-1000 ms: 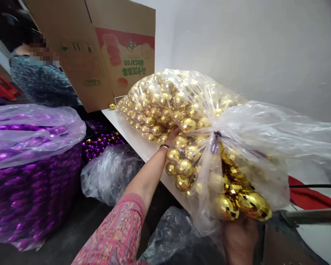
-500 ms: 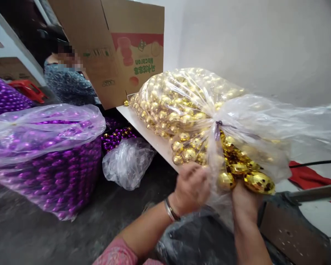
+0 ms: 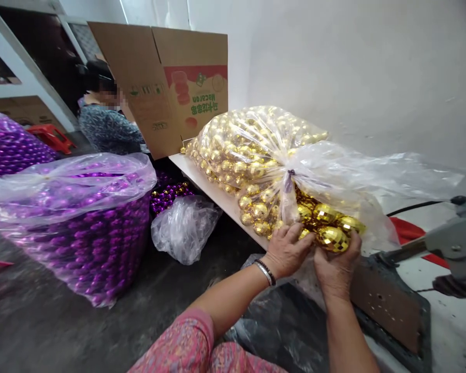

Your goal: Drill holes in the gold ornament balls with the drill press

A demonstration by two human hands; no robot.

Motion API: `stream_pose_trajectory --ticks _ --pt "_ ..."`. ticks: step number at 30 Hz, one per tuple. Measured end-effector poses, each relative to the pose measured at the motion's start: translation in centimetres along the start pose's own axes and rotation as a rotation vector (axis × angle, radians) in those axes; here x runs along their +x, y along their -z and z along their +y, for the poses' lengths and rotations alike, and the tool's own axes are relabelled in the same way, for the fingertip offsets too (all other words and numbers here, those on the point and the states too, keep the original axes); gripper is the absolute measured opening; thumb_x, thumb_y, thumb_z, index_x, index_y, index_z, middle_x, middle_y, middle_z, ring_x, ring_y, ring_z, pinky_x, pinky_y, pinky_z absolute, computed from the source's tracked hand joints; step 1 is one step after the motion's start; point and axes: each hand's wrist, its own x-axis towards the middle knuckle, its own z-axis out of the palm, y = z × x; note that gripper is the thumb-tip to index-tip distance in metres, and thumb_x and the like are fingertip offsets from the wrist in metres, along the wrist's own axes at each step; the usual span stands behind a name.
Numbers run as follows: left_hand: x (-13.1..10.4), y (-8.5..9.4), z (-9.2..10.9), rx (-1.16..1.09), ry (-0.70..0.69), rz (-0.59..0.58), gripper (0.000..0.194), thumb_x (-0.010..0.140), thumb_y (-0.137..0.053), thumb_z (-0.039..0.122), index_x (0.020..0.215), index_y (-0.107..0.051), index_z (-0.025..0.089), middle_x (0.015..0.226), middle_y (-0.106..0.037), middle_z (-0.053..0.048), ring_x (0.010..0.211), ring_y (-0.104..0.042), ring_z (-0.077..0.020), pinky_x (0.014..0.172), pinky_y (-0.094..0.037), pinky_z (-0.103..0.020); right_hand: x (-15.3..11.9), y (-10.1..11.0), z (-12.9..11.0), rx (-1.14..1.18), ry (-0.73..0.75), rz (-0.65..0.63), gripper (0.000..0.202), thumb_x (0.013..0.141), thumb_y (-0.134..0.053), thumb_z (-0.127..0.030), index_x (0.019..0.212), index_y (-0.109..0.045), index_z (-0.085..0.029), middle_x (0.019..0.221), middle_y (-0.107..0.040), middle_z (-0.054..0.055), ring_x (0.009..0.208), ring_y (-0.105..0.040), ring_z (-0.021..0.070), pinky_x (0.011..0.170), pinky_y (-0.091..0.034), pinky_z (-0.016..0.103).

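Observation:
A clear plastic bag (image 3: 233, 140) full of shiny gold faceted balls lies on a white board, its neck tied with a purple tie (image 3: 290, 173). Loose gold faceted balls (image 3: 331, 239) bulge from the opening beside the knot. My right hand (image 3: 338, 264) cups these from below, thumb and fingers around them. Just left of it, my left hand (image 3: 290, 252) rests with fingers stretched and slightly apart against the bag's lower edge and the nearest balls. Its fingertips are partly hidden among plastic and balls.
Left stands a large bag of purple balls (image 3: 97, 243), near a crumpled clear bag (image 3: 186, 228). An open cardboard box (image 3: 194, 52) rises behind. A metal machine (image 3: 456, 243) is at the right. A person in a patterned top (image 3: 108, 127) sits far left, near a red stool (image 3: 52, 137).
My left hand has loosened from a closed grip near the plastic and spread its fingers by the balls. My right hand has come up from underneath around the gold balls. The view has shifted slightly.

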Motion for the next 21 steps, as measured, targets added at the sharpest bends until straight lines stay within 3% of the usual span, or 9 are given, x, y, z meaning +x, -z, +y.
stream_pose_trajectory --ticks 6,11,16,21 --pt "0.4 -0.2 0.5 -0.018 0.064 -0.048 0.046 0.101 -0.057 0.035 0.145 -0.064 0.023 0.147 -0.060 -0.018 0.123 -0.064 -0.0308 0.100 -0.055 -0.047 -0.4 -0.1 -1.4 0.150 -0.126 -0.035 0.104 0.062 -0.064 -0.066 0.145 -0.038 -0.009 0.146 -0.045 0.025 0.135 -0.047 0.0333 0.122 -0.037 0.056" --pt "0.8 0.5 0.1 -0.056 0.140 -0.088 0.053 0.095 -0.064 0.027 0.145 -0.059 0.011 0.150 -0.058 -0.024 0.131 -0.059 -0.0336 0.107 -0.050 -0.047 -0.6 -0.1 -1.9 0.258 -0.256 -0.022 0.093 0.067 -0.067 -0.070 0.136 -0.048 -0.012 0.140 -0.053 0.021 0.133 -0.050 0.0268 0.122 -0.039 0.046" --pt "0.7 1.2 0.1 -0.047 0.206 -0.028 0.053 0.087 -0.074 0.029 0.137 -0.064 0.014 0.148 -0.059 -0.022 0.125 -0.060 -0.0361 0.105 -0.050 -0.050 -1.6 1.4 -1.8 0.462 -0.412 0.003 0.076 0.086 -0.044 -0.070 0.140 -0.044 -0.017 0.137 -0.058 0.015 0.119 -0.060 0.0188 0.099 -0.053 0.035" --pt "0.1 1.0 0.8 -0.051 0.260 0.058 0.053 0.085 -0.076 0.027 0.136 -0.064 0.018 0.144 -0.059 -0.020 0.128 -0.057 -0.0364 0.109 -0.048 -0.052 -2.6 3.4 -1.1 0.586 -0.459 0.031 0.074 0.082 -0.053 -0.071 0.135 -0.053 -0.020 0.124 -0.066 0.008 0.107 -0.063 0.0151 0.089 -0.053 0.028"
